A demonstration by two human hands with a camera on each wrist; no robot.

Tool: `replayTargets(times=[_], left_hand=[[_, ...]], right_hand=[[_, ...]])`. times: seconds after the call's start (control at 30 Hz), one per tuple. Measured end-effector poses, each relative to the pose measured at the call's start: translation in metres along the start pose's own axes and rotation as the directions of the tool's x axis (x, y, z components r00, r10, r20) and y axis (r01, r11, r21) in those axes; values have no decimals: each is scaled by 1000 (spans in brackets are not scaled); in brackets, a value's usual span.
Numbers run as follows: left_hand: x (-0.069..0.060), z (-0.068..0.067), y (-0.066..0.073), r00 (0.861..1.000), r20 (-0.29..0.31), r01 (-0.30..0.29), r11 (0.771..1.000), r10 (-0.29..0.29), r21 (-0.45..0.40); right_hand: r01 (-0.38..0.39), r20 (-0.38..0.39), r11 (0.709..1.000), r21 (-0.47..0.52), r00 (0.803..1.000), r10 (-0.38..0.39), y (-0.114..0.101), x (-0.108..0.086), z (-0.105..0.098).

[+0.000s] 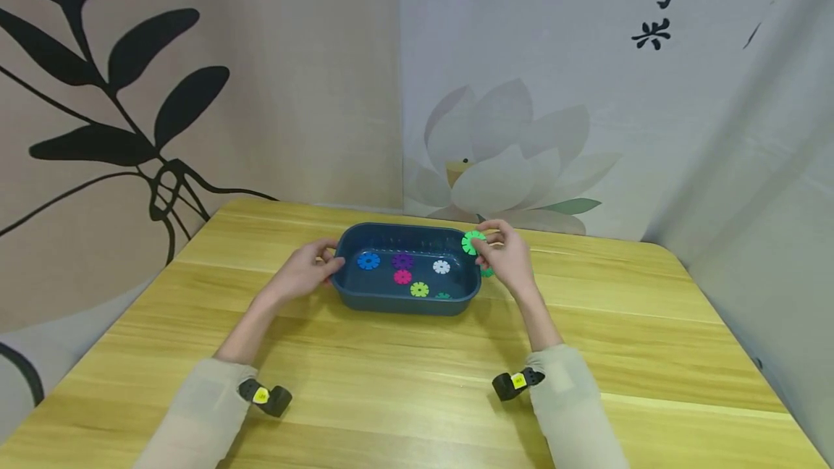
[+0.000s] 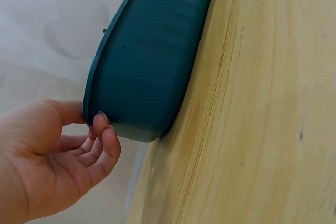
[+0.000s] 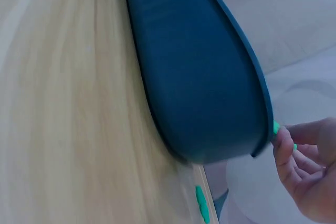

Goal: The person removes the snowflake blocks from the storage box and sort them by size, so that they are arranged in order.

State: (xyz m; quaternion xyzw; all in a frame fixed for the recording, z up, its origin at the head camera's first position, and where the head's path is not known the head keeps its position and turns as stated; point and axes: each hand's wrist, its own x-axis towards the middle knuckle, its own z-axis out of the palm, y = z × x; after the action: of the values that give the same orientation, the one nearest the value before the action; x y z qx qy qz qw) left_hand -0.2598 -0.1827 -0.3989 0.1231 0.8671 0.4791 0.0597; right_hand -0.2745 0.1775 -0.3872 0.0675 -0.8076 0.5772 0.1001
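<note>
A dark blue oblong plastic basin [image 1: 404, 304] stands on the wooden table. My left hand [image 1: 308, 266] grips its left end, thumb on the rim and fingers curled below, as the left wrist view shows. At the opposite end my right hand [image 1: 507, 255] pinches a bright green notched plastic disc [image 1: 470, 242] at the rim. Inside the basin lie several such discs, among them a blue disc [image 1: 368, 260], a purple disc [image 1: 402, 260], a pink disc [image 1: 402, 277], a white disc [image 1: 441, 267] and a yellow-green disc [image 1: 420, 289].
Another green disc [image 3: 202, 204] lies on the table just outside the basin's right end, partly behind my right hand in the head view. The wooden tabletop [image 1: 391, 389] extends toward me. Behind its far edge hangs a printed curtain [image 1: 313, 93].
</note>
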Motion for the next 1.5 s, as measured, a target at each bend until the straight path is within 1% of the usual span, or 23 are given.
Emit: replayTargets(times=[0.3,0.33,0.4,0.53,0.57,0.8,0.93,1.13,1.37,1.5], left_hand=[[1,0,-1,1000,0,-3,1000,3,-3],[1,-1,-2,1000,1,-4,1000,4,-2],[1,-1,-2,1000,2,-4,1000,4,-1],[0,0,-2,1000,0,-2,1000,2,0],[0,0,-2,1000,1,-4,1000,4,1],[-1,0,-1,1000,-4,4,1000,-4,4],[0,0,-1,1000,-3,3,1000,-3,2],[1,0,-3,1000,-2,3,1000,-3,1],[1,-1,-4,1000,1,-9,1000,9,0],[1,-1,-3,1000,0,-12,1000,12,0]], right_hand=[[-28,-8,999,-16,1000,28,11,1,-35],[-35,-8,999,-18,999,35,8,-1,-39],[-42,-5,999,-30,999,42,10,-2,-46],[-67,-10,996,-57,998,66,15,-2,-57],[-71,-14,995,-67,997,71,21,0,-60],[-110,-32,986,-123,994,106,34,-1,-77],[-129,-23,981,-148,992,127,41,-4,-84],[-190,7,962,-194,981,195,49,-6,-89],[-246,-1,934,-261,967,254,54,-6,-93],[-264,-5,919,-294,961,275,57,-6,-94]])
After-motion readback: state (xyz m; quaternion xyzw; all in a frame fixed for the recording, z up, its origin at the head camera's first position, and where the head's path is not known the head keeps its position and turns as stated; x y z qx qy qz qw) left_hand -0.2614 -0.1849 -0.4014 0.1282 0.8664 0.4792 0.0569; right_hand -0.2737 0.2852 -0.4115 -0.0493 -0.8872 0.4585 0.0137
